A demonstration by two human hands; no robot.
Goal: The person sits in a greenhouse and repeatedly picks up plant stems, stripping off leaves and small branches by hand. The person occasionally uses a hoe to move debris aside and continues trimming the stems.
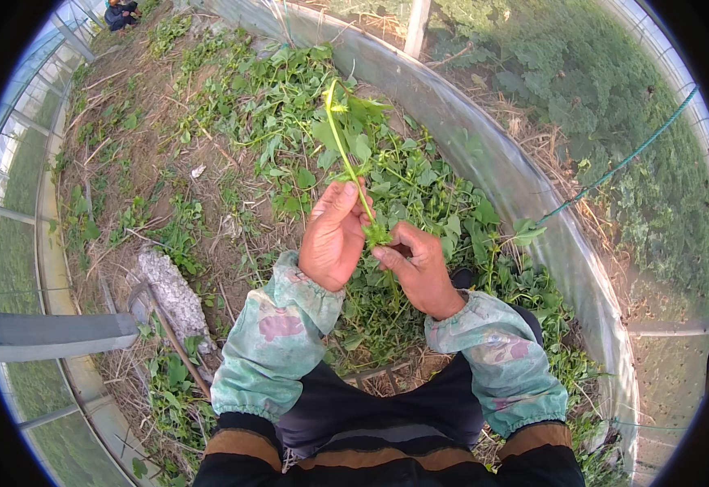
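Observation:
A long pale-green plant stem point(340, 139) with a few leaves near its top stands up from between my two hands. My left hand point(336, 234) pinches it at mid-length between thumb and fingers. Lower down, my right hand point(418, 265) grips a tuft of small green shoots point(377, 235) at the stem's bottom end with thumb and forefinger. Both forearms wear stained green patterned sleeve covers point(281, 341). Beneath the hands lies a heap of leafy green vines point(385, 329), partly hidden by my arms.
A clear plastic sheet wall point(513, 164) curves along the right, with a green rope point(622, 164) beyond it. At left are a whitish rock point(172, 292), a wooden-handled hoe point(175, 338) and a grey metal post point(56, 336). Another person point(121, 14) squats at the far upper left.

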